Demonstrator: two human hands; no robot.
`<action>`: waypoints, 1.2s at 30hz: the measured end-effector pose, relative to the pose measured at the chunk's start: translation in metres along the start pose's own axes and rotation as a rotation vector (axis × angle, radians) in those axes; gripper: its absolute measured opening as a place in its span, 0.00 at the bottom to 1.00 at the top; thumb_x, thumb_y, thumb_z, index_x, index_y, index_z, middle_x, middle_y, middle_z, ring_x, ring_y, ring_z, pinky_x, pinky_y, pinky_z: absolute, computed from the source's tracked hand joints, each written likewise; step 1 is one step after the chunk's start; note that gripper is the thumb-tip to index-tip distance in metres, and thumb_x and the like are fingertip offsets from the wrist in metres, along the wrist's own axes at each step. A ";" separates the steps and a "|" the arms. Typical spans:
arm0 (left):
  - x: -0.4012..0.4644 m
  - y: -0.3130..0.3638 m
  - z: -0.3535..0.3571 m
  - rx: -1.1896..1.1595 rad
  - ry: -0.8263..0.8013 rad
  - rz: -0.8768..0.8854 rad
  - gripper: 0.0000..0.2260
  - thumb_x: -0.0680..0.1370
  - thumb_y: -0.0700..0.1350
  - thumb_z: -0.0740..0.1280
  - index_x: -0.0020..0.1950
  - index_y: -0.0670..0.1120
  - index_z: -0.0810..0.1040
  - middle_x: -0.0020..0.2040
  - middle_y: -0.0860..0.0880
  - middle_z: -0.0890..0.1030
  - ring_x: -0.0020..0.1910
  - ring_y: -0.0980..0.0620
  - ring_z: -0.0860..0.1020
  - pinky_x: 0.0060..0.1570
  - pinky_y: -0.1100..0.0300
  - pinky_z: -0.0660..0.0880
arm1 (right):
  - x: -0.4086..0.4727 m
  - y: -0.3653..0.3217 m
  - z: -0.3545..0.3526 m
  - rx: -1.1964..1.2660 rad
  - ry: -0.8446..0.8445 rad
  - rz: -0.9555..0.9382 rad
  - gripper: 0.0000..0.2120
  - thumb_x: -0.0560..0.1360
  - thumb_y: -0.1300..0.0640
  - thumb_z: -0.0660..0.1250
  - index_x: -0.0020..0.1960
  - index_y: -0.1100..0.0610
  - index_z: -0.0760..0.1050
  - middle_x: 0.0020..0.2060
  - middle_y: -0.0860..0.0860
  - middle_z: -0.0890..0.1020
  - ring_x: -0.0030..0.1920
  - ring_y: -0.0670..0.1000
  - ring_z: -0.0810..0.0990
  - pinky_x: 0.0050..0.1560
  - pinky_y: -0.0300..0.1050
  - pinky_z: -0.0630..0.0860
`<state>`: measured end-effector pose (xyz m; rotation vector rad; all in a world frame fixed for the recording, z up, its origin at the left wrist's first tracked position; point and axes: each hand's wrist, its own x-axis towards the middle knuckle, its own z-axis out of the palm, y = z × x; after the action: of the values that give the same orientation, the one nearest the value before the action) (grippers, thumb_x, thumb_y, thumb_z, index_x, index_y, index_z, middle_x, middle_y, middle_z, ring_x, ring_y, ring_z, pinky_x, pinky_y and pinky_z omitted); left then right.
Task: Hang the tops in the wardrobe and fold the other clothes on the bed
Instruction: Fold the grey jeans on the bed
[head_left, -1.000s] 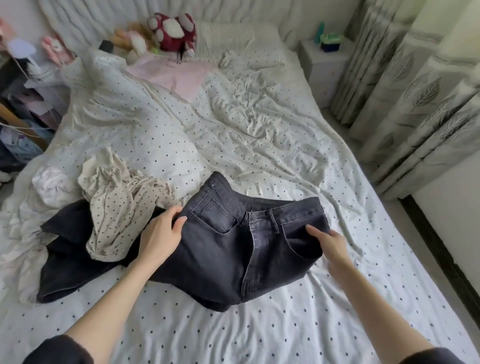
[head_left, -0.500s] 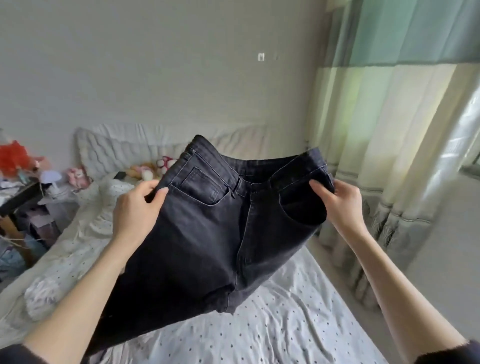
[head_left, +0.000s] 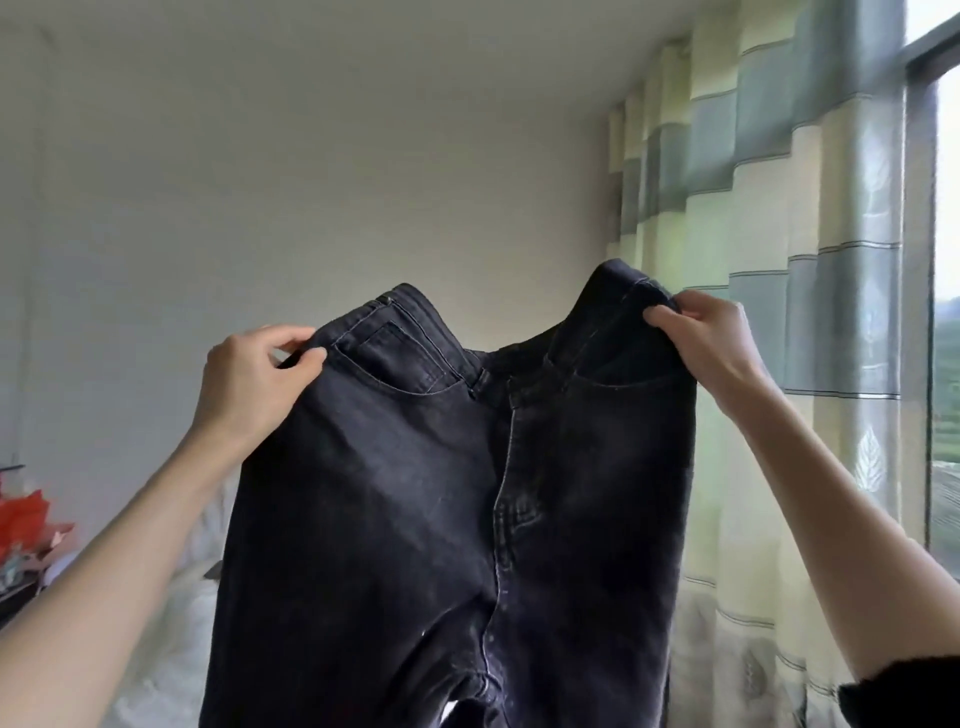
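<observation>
A pair of black jeans (head_left: 415, 493) hangs in the air in front of me, front side toward me, legs dropping out of the bottom of the view. My left hand (head_left: 249, 384) pinches the left side of the waistband by the pocket. My right hand (head_left: 711, 343) grips the right side of the waistband, held a little higher. The bed is almost wholly hidden behind the jeans; only a pale strip of it (head_left: 161, 649) shows at the lower left.
A plain white wall (head_left: 311, 182) fills the background. Striped green and cream curtains (head_left: 779, 218) hang at the right beside a window (head_left: 943, 364). A cluttered shelf with red items (head_left: 23, 525) sits at the far left edge.
The jeans went from lying on the bed to being lifted high by both hands at the waistband. My view has tilted up from the bed to the wall and curtains.
</observation>
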<state>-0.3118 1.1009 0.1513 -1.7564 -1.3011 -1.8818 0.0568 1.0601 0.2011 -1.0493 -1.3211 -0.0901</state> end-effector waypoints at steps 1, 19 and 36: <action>0.003 0.002 -0.002 -0.022 0.005 -0.004 0.08 0.74 0.43 0.70 0.52 0.45 0.83 0.43 0.51 0.80 0.42 0.48 0.76 0.45 0.62 0.66 | 0.002 -0.002 -0.001 0.016 -0.001 0.005 0.13 0.70 0.56 0.66 0.31 0.59 0.67 0.28 0.52 0.65 0.32 0.50 0.64 0.32 0.43 0.57; -0.106 -0.171 0.116 0.196 -0.858 -0.332 0.03 0.77 0.45 0.66 0.46 0.48 0.73 0.40 0.46 0.81 0.43 0.49 0.76 0.49 0.55 0.69 | -0.078 0.196 0.101 -0.076 -0.375 0.657 0.06 0.66 0.58 0.77 0.37 0.61 0.82 0.34 0.55 0.83 0.38 0.53 0.82 0.40 0.38 0.79; -0.390 -0.300 0.169 0.211 -1.125 -0.861 0.15 0.80 0.41 0.60 0.66 0.41 0.70 0.64 0.40 0.75 0.62 0.44 0.73 0.59 0.58 0.69 | -0.394 0.330 0.222 -0.161 -0.874 1.192 0.27 0.79 0.52 0.62 0.74 0.57 0.59 0.64 0.55 0.74 0.62 0.56 0.74 0.62 0.50 0.71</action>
<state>-0.3184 1.2485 -0.3470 -2.4274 -2.8483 -0.7444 -0.0333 1.2007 -0.3334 -1.9765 -1.2014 1.2912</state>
